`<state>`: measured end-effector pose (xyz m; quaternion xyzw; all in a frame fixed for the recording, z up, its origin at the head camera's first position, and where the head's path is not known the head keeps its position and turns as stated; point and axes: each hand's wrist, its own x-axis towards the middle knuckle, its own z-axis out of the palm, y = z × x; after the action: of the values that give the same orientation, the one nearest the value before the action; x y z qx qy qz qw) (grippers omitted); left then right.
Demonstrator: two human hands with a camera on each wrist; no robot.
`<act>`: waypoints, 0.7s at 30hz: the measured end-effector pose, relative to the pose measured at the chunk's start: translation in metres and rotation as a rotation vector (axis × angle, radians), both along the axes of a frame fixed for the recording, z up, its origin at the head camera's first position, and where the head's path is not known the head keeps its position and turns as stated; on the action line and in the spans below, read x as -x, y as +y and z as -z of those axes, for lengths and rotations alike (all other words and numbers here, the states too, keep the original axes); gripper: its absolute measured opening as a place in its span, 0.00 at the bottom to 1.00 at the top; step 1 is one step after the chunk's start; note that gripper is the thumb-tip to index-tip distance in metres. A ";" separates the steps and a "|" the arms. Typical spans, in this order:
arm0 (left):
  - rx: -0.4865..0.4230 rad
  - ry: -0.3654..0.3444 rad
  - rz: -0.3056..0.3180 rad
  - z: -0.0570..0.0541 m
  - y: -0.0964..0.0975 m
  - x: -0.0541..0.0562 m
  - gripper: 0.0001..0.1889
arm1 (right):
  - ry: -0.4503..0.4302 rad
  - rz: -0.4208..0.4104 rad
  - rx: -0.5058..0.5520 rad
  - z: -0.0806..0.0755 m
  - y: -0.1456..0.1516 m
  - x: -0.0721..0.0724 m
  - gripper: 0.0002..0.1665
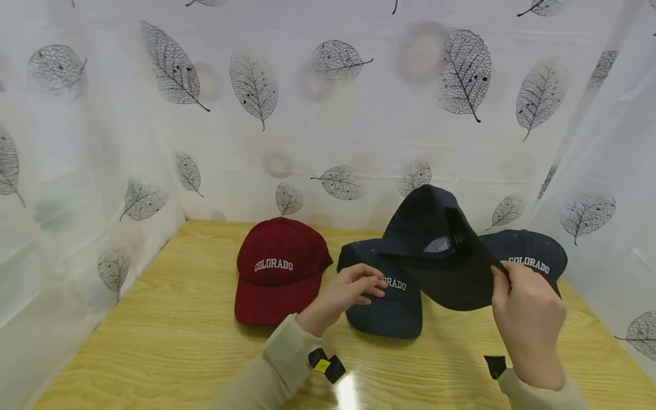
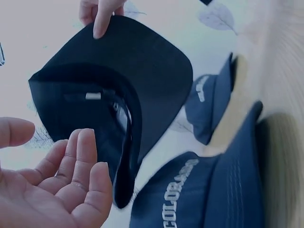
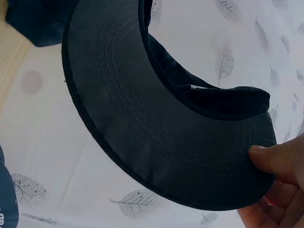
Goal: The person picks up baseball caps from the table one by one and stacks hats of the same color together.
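Observation:
A dark navy baseball cap [image 1: 451, 279] hangs in the air, tilted so its hollow inside shows. My right hand [image 1: 530, 319] pinches the edge of its brim, thumb on one face, as the right wrist view [image 3: 280, 175] also shows. Beside the cap, my left hand [image 1: 353, 290] has its fingers loosely bent and holds nothing; in the left wrist view its palm [image 2: 57, 190] faces up near the crown. Behind that hand a blue-grey COLORADO cap [image 1: 386, 313] sits on the table, partly covered by the hand and the raised cap.
A red COLORADO cap [image 1: 279, 267] sits left on the wooden table [image 1: 169, 319]. Another navy COLORADO cap [image 1: 535, 250] stands at the right, partly hidden by the right hand and raised cap. A leaf-patterned white curtain [image 1: 287, 148] encloses the back and sides.

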<state>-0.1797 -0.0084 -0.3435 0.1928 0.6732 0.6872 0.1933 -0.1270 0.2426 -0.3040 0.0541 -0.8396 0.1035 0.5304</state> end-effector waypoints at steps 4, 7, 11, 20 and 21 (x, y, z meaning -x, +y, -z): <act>-0.043 -0.009 -0.001 -0.005 0.008 -0.001 0.16 | 0.011 -0.030 0.005 -0.002 -0.012 -0.001 0.05; -0.079 -0.016 -0.003 -0.007 0.015 -0.002 0.17 | 0.012 -0.048 -0.004 -0.004 -0.020 -0.002 0.05; -0.102 -0.020 -0.009 -0.013 0.025 -0.004 0.18 | -0.006 -0.059 -0.035 -0.005 -0.028 -0.005 0.05; -0.113 -0.010 -0.049 -0.017 0.034 -0.009 0.20 | 0.094 -0.117 -0.024 -0.002 -0.042 -0.007 0.05; -0.116 -0.008 -0.053 -0.018 0.033 -0.010 0.20 | 0.098 -0.122 -0.031 -0.002 -0.043 -0.007 0.05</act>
<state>-0.1701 0.0250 -0.3260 0.1831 0.6365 0.7306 0.1661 -0.1202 0.1993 -0.3017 0.1184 -0.8092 0.1200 0.5628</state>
